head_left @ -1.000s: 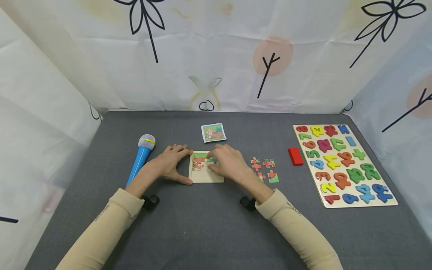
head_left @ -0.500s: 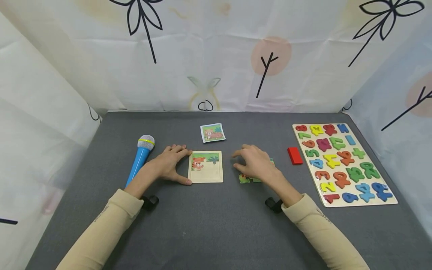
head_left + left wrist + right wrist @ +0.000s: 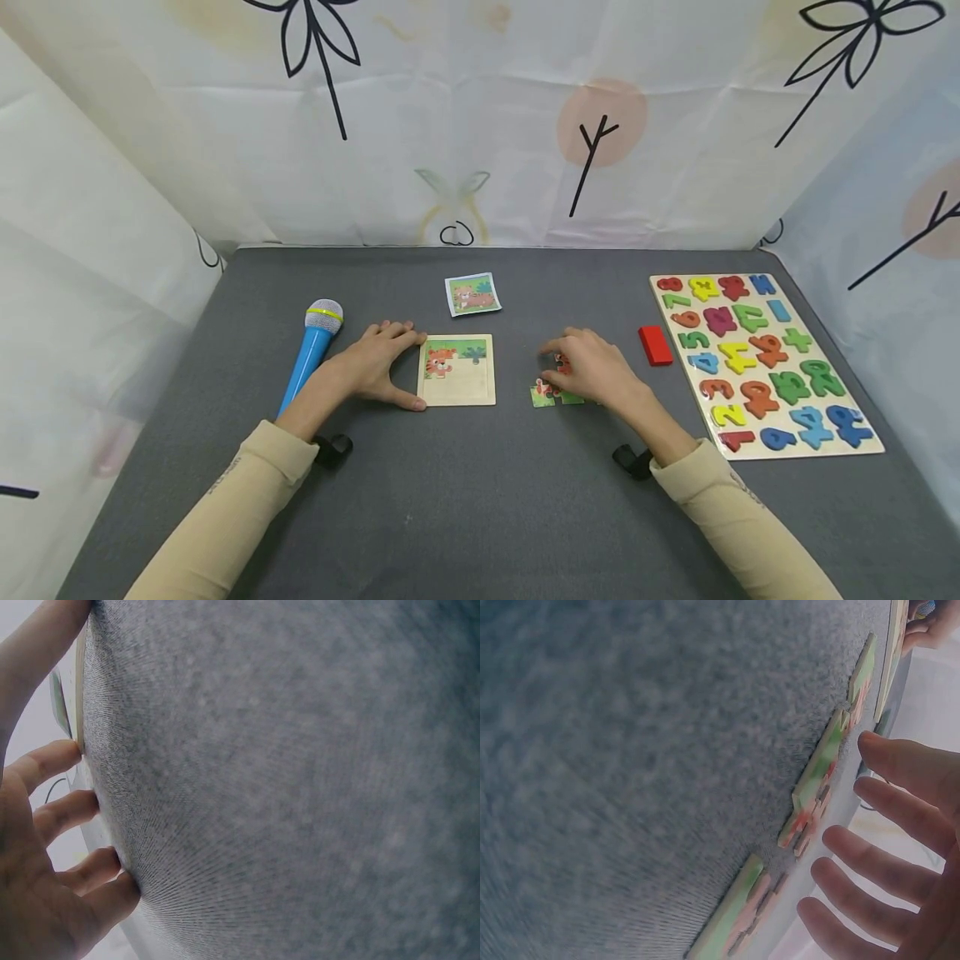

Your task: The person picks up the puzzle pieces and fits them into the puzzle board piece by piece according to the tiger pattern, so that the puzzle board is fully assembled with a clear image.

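My left hand rests along the left side of a small wooden puzzle board. Its thumb lies at the near left corner and its fingertips at the far one. In the left wrist view the fingertips of this left hand touch the board's edge and the cloth. The board's upper part holds fitted pieces showing a tiger and a tree; its lower part is bare wood. My right hand hovers over loose jigsaw pieces, partly hiding them. In the right wrist view its fingers are apart, above the pieces, holding nothing.
A small picture card lies behind the board. To the left is a blue toy microphone. A red block sits right of the right hand, beside a large board of colourful numbers. White printed cloth encloses the grey table.
My right hand has left the puzzle board and moved right to the loose pieces, uncovering the tree piece in the board. My left hand has stayed in place.
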The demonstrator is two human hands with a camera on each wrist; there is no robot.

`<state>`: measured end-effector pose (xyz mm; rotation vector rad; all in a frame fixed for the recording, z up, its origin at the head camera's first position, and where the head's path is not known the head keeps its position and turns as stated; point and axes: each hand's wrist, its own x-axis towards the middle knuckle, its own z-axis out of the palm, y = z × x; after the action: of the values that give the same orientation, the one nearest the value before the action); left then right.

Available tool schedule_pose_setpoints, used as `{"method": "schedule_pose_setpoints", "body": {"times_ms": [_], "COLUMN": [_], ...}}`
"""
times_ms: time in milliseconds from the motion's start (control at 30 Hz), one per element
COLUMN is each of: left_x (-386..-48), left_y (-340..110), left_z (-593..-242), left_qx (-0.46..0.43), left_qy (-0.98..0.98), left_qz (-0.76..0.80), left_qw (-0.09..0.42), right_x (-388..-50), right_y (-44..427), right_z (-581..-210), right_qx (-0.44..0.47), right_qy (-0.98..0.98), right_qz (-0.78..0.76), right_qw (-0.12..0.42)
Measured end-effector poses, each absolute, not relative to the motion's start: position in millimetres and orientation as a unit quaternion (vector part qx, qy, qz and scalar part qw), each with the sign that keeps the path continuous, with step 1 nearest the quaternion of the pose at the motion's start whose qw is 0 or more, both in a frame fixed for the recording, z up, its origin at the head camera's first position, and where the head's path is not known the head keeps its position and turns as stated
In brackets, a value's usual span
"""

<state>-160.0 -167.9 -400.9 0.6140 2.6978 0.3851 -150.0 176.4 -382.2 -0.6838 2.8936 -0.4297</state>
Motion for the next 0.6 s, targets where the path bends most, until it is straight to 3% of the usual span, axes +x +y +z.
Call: {"method": "schedule_pose_setpoints", "body": {"times_ms": [600], "left_x": [-159.0], "left_y": [-166.8], "left_z": [-400.5], "left_qx": [0.21], "left_qy": [0.952], "left_qz": [0.137], "left_qw": [0.175], "right_x": [-150.8], "right_y": [186.1], "right_z": [-382.9], "right_qx": [-0.195], "right_qy": [0.967], "right_qz": [-0.142], "right_qw": [0.076]}}
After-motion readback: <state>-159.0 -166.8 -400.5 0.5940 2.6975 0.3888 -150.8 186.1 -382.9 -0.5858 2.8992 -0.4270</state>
